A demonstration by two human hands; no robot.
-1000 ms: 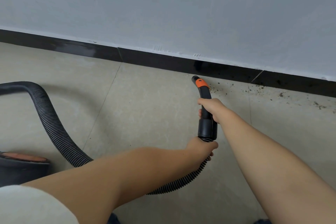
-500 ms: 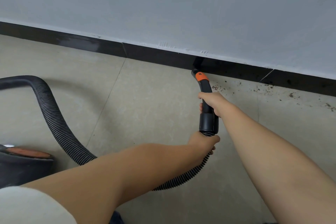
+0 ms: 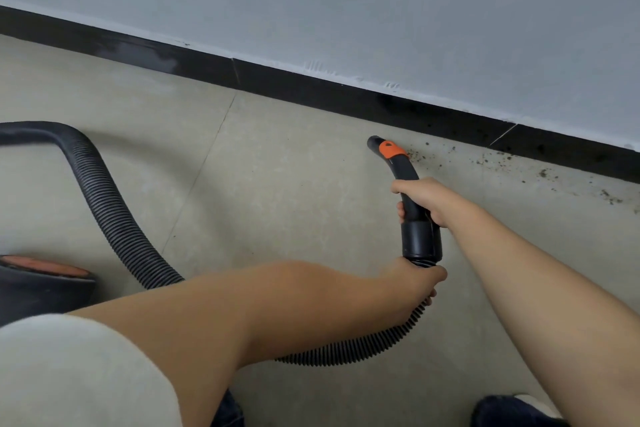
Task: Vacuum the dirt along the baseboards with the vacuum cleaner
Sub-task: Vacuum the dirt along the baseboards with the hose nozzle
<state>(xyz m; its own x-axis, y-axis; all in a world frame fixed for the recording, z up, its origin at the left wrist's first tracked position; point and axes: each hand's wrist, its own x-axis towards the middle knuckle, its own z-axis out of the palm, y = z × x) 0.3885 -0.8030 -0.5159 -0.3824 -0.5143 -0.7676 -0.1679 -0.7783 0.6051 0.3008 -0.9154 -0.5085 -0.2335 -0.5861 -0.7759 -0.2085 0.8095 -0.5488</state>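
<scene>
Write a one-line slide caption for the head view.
Right hand and left hand hold the vacuum nozzle beside dirt along the black baseboard.

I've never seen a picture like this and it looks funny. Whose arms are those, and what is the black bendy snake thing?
The camera sits on a person's head, looking down, so you see their own arms. The snake is the hose of a vacuum cleaner, which sits at the left edge. The right hand grips the black nozzle with the orange patch. The left hand holds the hose just behind it. The nozzle's tip points at the floor near the black baseboard. Dark crumbs of dirt lie along the baseboard to the right.
</scene>
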